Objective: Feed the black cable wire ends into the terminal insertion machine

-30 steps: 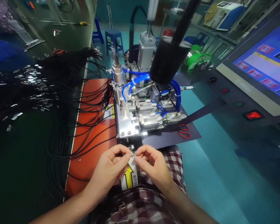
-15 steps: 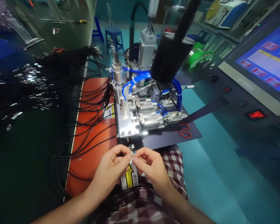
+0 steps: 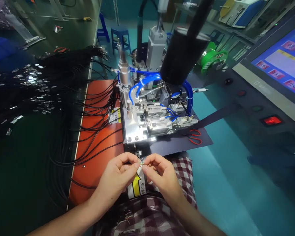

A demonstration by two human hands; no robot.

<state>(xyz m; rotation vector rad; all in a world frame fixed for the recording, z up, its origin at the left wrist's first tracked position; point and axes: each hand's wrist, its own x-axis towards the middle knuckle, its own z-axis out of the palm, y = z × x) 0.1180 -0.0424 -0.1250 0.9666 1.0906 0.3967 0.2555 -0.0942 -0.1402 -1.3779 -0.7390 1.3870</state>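
Observation:
Low in front of the machine, my left hand (image 3: 119, 175) and my right hand (image 3: 162, 173) face each other, thumbs and forefingers pinched. Between the fingertips shows a short stretch of thin coloured wires (image 3: 142, 163), green and whitish strands among them. Both hands grip these wires; their ends are hidden by my fingers. Just beyond the fingertips is a small metal fixture (image 3: 139, 154) at the machine's front edge. Under my hands lies a white label with a yellow arrow (image 3: 136, 186).
A silver soldering-type machine (image 3: 137, 131) with blue air tubes (image 3: 149, 78) stands ahead. Black cables (image 3: 95, 126) cross the orange board (image 3: 88, 177) at left. Red-handled scissors (image 3: 195, 137) lie right, below a control panel (image 3: 272, 85). A green spool (image 3: 213, 60) sits behind.
My right hand has shifted slightly right, away from the left, and more of the coloured wires shows between the fingertips. The left hand has barely moved.

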